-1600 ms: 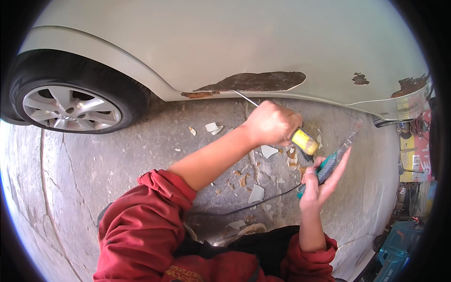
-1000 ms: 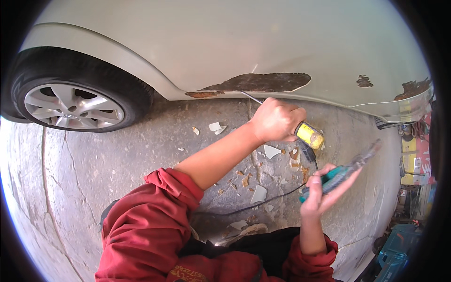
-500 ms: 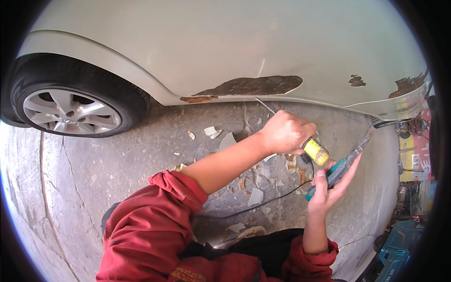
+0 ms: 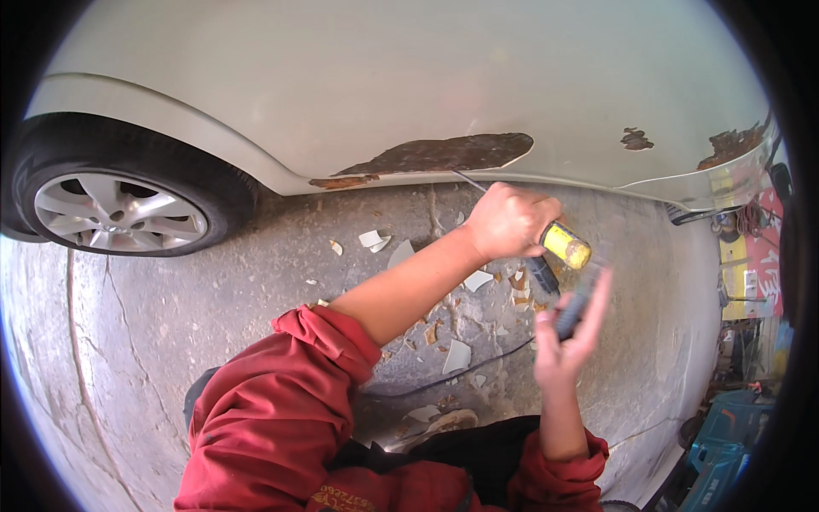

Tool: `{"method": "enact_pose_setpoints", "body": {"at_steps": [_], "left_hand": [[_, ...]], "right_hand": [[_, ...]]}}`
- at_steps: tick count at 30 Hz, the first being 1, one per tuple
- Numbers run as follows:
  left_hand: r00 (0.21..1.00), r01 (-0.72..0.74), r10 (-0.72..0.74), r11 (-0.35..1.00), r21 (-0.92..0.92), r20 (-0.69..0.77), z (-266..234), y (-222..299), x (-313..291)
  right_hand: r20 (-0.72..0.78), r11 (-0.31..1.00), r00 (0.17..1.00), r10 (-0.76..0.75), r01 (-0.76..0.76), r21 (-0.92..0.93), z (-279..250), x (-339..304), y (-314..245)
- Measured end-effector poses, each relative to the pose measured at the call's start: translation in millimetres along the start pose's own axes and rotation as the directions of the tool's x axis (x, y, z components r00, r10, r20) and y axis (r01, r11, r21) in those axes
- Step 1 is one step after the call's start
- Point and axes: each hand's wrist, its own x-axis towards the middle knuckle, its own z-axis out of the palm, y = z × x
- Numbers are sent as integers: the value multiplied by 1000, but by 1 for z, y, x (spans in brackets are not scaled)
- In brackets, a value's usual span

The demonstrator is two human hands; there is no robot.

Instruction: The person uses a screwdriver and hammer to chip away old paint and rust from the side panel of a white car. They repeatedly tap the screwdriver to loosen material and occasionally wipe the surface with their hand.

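Observation:
My left hand [image 4: 514, 220] is closed around a screwdriver-like tool with a yellow-and-black handle [image 4: 566, 246]. Its thin metal shaft [image 4: 471, 181] slants up to the lower edge of the pale car body [image 4: 589, 68], just below a large bare brown patch [image 4: 452, 154] where paint is gone. My right hand [image 4: 565, 350] grips a long hand tool with a dark grey grip [image 4: 570, 316]; motion blurs its far end, close to the butt of the yellow handle, and I cannot tell whether they touch. Its exact kind is unclear.
White and rust-brown flakes [image 4: 457, 357] litter the concrete floor. A dark ribbed object [image 4: 543, 276] lies under my hands, and a black cord [image 4: 478, 369] crosses the floor. The car wheel [image 4: 128, 192] stands at left. Teal tool cases [image 4: 721, 444] sit at lower right.
My right hand has swung left with its tool, closer to the yellow handle's butt. My left hand keeps its grip at the sill; the whole view has shifted slightly.

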Motion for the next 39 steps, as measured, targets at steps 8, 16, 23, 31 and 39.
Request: {"method": "enact_pose_setpoints", "body": {"at_steps": [8,16,23,31,39], "left_hand": [[1000,-10,9,999,36,26,1,-2,-1],[992,-4,3,1000,9,128,0,0,-3],[998,22,-21,1000,-14,62,10,9,5],[998,-46,45,999,-5,-50,17,-2,2],[999,-40,40,999,22,-5,18,-2,0]], "right_hand": [[-265,968,938,-223,245,52,-4,2,10],[-10,992,992,-123,123,-38,-5,-2,8],[-70,997,995,-69,65,-48,-13,-2,-5],[151,902,973,-173,218,-372,-15,-2,13],[110,886,958,-264,286,-365,-11,0,20]]}}
